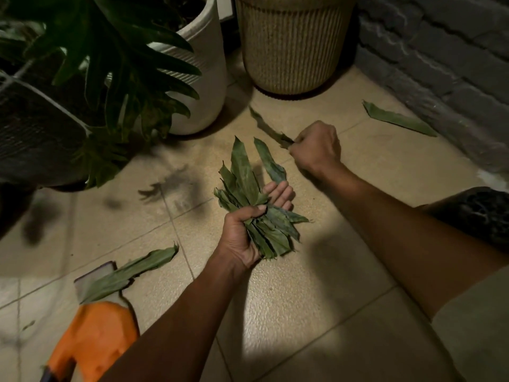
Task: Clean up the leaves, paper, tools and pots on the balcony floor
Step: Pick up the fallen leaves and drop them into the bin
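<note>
— Any writing or labels to read?
— None legible on the pots or the orange tool (93, 337).
— And the leaves?
— The left hand (242, 232) was closed round a bunch of leaves (248, 199), its long axis running up and away, tips fanned toward the white pot (198, 78). The right hand (316, 150) was fisted on one leaf (268, 128) pointing up-left. Another leaf (399, 119) lay on the floor (303, 299) by the wall.
</note>
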